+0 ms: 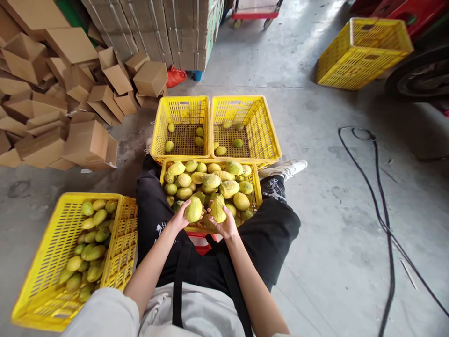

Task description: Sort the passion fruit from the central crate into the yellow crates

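My left hand [182, 216] is closed around a yellow-green papaya [193, 209], holding it up over the near crate. In my right hand [226, 223] is another papaya [218, 210], bumpy and narrower at its top, with the fingers wrapped about its sides. Both fruits are side by side and apart. Below them, between my knees, a yellow crate [257, 189] is heaped with papayas of mixed yellow and green. Just beyond it stand two deeper yellow crates, a left one [180, 104] and a right one [261, 121], each with several papayas scattered on its floor.
At my left stands a yellow crate [45, 248] partly filled with papayas. Folded cardboard boxes [86, 140] lie piled at the far left, by a tall carton stack [168, 32]. Another yellow crate [336, 61] is near a wheel [421, 77]. A black cable [382, 196] crosses the floor.
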Demonstrator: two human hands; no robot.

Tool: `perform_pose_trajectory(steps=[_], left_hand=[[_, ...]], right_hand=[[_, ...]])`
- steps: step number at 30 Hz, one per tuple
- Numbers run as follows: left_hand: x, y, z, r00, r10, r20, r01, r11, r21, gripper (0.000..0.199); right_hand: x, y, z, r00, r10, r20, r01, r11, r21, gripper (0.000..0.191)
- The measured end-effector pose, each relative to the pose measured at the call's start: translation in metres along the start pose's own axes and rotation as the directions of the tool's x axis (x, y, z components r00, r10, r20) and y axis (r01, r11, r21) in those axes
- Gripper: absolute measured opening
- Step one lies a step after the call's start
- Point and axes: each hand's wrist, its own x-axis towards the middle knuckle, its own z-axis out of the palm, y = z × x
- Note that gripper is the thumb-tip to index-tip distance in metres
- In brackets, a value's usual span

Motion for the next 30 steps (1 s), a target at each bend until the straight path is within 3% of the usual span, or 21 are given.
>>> perform_pose_trajectory(steps=[6,13,17,24,30], left_hand=[[-0.005,0.005,0.006,1.000,-0.019,-0.010,0.018,0.996,-0.090,0.044],[-0.010,0.013,0.010,0.999,-0.041,0.023,0.046,0.962,-0.270,0.023],[-0.009,0.010,0.006,0.999,-0.019,0.026,0.024,0.972,-0.233,0.027],[-0.009,0.007,0.004,0.995,0.049,0.088,-0.042,0.996,-0.073,0.035],[-0.011,0.009,0.008,0.994,0.044,0.101,-0.038,0.998,-0.054,0.036]], right_hand=[[-0.003,-0.003,0.001,1.000,0.020,0.005,-0.020,0.999,0.035,0.036],[-0.002,-0.002,0.005,1.000,0.029,0.004,-0.029,0.999,0.025,0.032],[-0.002,-0.002,0.003,0.999,0.030,-0.032,-0.029,0.999,0.020,0.032],[-0.004,-0.004,0.003,0.999,0.018,0.027,-0.019,0.998,0.057,0.038],[-0.003,-0.002,0.007,0.999,0.035,0.036,-0.034,0.999,-0.027,0.038]])
